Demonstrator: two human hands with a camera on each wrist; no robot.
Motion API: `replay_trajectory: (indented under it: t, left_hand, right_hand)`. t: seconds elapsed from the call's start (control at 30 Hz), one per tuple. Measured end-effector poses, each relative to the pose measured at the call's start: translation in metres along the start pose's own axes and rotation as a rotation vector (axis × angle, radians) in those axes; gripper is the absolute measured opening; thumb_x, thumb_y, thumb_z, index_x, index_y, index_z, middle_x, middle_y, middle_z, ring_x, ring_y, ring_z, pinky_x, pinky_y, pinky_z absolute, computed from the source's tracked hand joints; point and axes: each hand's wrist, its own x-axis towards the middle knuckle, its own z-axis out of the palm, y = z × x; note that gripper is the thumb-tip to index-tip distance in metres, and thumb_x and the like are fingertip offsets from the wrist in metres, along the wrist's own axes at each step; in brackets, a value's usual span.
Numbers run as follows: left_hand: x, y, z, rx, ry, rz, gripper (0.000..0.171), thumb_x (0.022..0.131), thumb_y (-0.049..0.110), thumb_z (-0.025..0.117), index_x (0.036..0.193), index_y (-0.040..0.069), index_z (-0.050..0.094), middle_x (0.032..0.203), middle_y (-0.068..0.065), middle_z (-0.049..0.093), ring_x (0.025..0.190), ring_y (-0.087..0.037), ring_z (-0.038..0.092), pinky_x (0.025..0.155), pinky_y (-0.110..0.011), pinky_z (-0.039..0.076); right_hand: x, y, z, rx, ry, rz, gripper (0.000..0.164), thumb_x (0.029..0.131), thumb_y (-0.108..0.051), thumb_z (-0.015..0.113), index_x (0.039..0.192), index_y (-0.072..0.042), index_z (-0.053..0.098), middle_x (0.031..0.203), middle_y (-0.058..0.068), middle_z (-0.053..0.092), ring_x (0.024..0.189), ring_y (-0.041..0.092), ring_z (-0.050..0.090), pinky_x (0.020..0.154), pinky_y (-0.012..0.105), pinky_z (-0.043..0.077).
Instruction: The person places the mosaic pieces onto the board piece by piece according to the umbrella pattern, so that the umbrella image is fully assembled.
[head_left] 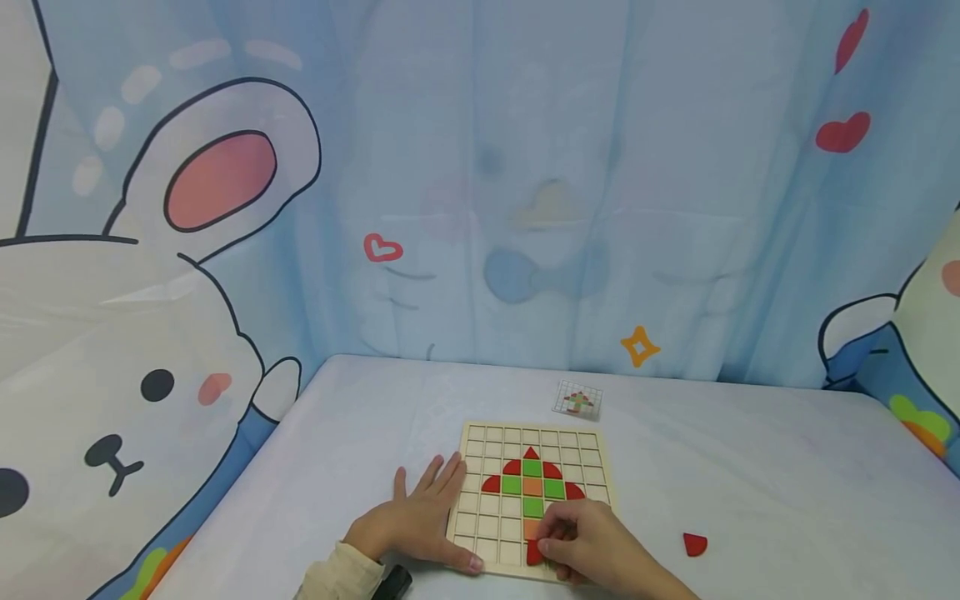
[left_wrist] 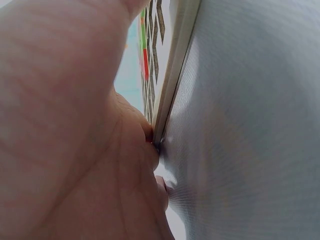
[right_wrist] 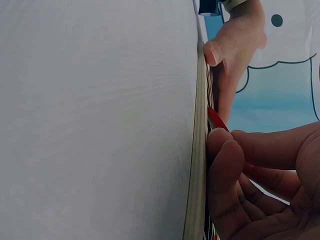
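A wooden grid board (head_left: pixel 487 550) lies on the white table, with red, green and orange tiles set in a tree shape. My left hand (head_left: pixel 420 517) rests along its left side, fingers straight and spread, the thumb at the near left corner. With thumb and fingertips my right hand (head_left: pixel 588 542) pinches a red quarter-round tile (head_left: pixel 533 552) over the bottom row, just below an orange square tile (head_left: pixel 531 529). In the right wrist view that red tile (right_wrist: pixel 218 120) stands tilted against the board's surface. My right hand hides the squares beneath it.
One loose red quarter-round tile (head_left: pixel 695 545) lies on the table right of the board. Behind the board is a small pattern card (head_left: pixel 578 400) with a similar tree design. A blue cartoon curtain (head_left: pixel 465 167) hangs along the table's far edge.
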Motion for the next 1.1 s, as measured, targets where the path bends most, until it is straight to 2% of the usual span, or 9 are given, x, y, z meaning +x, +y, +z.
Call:
replay_trajectory:
  t: [0.2, 0.47, 0.77, 0.93, 1.1]
  left_hand:
    - [0.001, -0.004, 0.003, -0.005, 0.016, 0.012, 0.14, 0.074, 0.082, 0.08, 0.173, 0.01, 0.012, 0.181, -0.002, -0.001, 0.165, -0.029, -0.005, 0.117, -0.078, -0.007]
    - [-0.004, 0.002, -0.004, 0.009, -0.008, 0.007, 0.138, 0.077, 0.08, 0.079, 0.173, 0.008, 0.01, 0.181, -0.006, -0.001, 0.165, -0.03, -0.005, 0.117, -0.078, -0.005]
    - [-0.001, 0.001, -0.002, 0.006, -0.018, 0.006, 0.139, 0.077, 0.082, 0.078, 0.173, 0.01, 0.008, 0.18, -0.004, -0.004, 0.165, -0.029, -0.007, 0.117, -0.078, -0.006]
    - [-0.002, 0.002, -0.002, 0.0, -0.02, -0.007, 0.139, 0.077, 0.08, 0.079, 0.173, 0.01, 0.009, 0.181, -0.004, -0.003, 0.165, -0.028, -0.007, 0.117, -0.077, -0.008]
    - [-0.006, 0.008, -0.006, 0.03, -0.022, -0.02, 0.134, 0.08, 0.072, 0.083, 0.173, 0.008, 0.011, 0.181, -0.006, 0.0, 0.165, -0.029, -0.005, 0.118, -0.077, -0.005]
  right_hand:
    - [0.001, 0.0, 0.002, -0.01, -0.005, -0.009, 0.009, 0.097, -0.003, 0.076, 0.09, -0.008, 0.072, 0.072, 0.001, 0.065, 0.057, 0.017, 0.061, 0.05, 0.025, 0.049]
    - [0.003, 0.0, 0.006, -0.018, -0.004, -0.043, 0.008, 0.097, -0.002, 0.075, 0.091, -0.005, 0.072, 0.071, 0.0, 0.065, 0.056, 0.014, 0.06, 0.05, 0.024, 0.048]
    - [0.001, 0.0, 0.005, 0.01, 0.0, -0.006, 0.006, 0.097, -0.002, 0.073, 0.092, -0.005, 0.072, 0.07, 0.002, 0.065, 0.058, 0.016, 0.059, 0.05, 0.025, 0.048]
    - [-0.002, -0.001, 0.001, 0.035, 0.012, 0.027, 0.005, 0.099, -0.007, 0.074, 0.094, -0.006, 0.073, 0.074, 0.002, 0.067, 0.063, 0.018, 0.061, 0.054, 0.026, 0.049]
    - [-0.008, -0.002, -0.011, -0.023, 0.07, 0.054, 0.003, 0.099, -0.011, 0.077, 0.098, -0.008, 0.076, 0.084, 0.001, 0.067, 0.076, 0.021, 0.062, 0.062, 0.026, 0.053]
